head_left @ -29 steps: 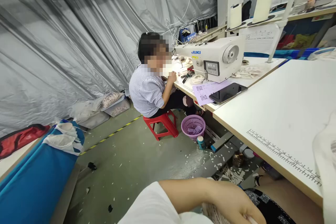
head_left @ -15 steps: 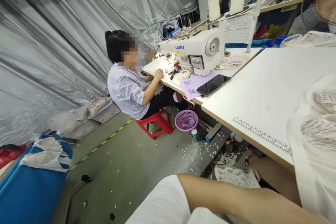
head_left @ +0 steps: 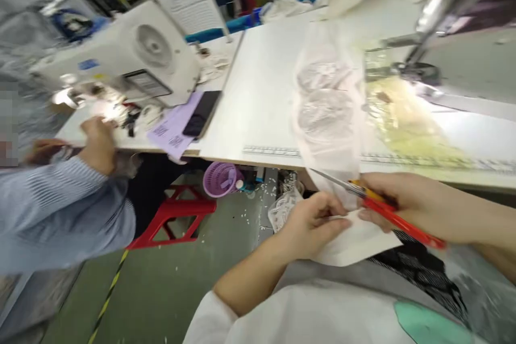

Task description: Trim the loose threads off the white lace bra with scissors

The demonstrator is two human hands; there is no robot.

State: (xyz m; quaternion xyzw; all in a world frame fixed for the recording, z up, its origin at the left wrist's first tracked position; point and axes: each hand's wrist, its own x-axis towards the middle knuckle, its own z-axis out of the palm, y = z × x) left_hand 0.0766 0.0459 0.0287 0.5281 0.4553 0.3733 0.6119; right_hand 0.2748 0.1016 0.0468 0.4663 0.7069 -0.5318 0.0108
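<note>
The hands are clamped, left on smooth white fabric, right on red-and-orange-handled scissors.

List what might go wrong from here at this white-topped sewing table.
The red-handled metal scissors in the bare right hand are close to the bare left hand; a slip might nick it. In view, they also overlap the white lacy cloth, which a stray snip could damage.

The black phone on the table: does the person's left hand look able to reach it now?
Probably yes, with some stretch: nothing lies on the black phone. But the left hand is holding white fabric and might need to release it first.
</note>
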